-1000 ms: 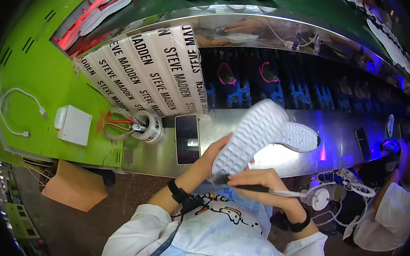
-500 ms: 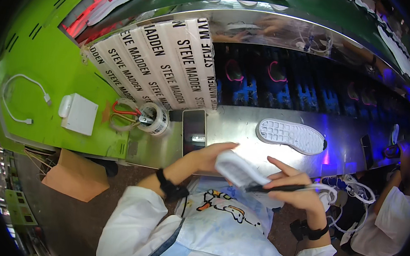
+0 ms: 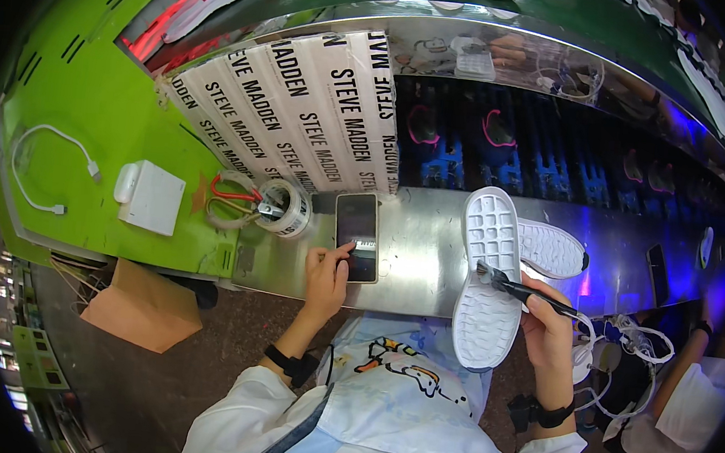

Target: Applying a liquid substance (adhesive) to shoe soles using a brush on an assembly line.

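My right hand [image 3: 548, 331] grips a white shoe sole [image 3: 486, 321] held upright over the bench's front edge, its treaded underside showing. The same hand holds a black pen-shaped tool [image 3: 536, 296] with a white cord; its metal tip lies across the middle of the tread. My left hand [image 3: 325, 285] holds nothing. Its index finger reaches onto the screen of a phone [image 3: 358, 218] lying on the bench, while the other fingers look partly curled. Behind the held sole lies a second white sole [image 3: 557, 249], tread up and partly covered by it.
A printed cardboard box [image 3: 303, 115] stands behind the phone. Left of the phone are a tape roll [image 3: 297, 214] and red-handled scissors [image 3: 233, 191]. A white charger box [image 3: 151, 198] and cable sit on the green surface. White cords hang at right, near another person's arm [image 3: 682, 367].
My left hand has let go of the sole and moved left onto the phone. In my right hand, the sole has swung upright, tread now showing. The view has shifted slightly.
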{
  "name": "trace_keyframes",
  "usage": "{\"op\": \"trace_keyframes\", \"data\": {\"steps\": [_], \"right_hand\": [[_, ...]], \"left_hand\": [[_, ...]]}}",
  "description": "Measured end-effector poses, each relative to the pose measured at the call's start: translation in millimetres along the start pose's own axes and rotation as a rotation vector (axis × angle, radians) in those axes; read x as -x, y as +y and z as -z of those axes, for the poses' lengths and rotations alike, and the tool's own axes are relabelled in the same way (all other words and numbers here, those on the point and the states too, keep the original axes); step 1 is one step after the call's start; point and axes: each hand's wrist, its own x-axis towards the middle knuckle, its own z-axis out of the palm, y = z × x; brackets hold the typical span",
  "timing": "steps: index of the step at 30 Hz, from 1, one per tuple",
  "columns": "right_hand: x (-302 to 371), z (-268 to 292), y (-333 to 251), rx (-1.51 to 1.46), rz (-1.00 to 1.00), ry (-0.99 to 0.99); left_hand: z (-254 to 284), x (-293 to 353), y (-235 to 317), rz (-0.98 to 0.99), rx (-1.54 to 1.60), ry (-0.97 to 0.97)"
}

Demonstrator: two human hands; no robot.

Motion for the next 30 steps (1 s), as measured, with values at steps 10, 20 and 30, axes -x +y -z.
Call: {"op": "trace_keyframes", "data": {"steps": [10, 20, 30], "right_hand": [[-5.6, -49.4, 42.5, -0.028, 0.325, 0.191], [-9.4, -71.7, 24.5, 1.108, 1.04, -0.038], [6.2, -55.9, 20.1, 0.623, 0.127, -0.377]], "left_hand": [[-64.9, -63.9, 160.0, 0.828, 2.249, -0.614], [-85.1, -53.1, 130.1, 0.671, 2.39, -0.679], [-67.7, -82.0, 129.5, 0.874, 2.329, -0.627]]}}
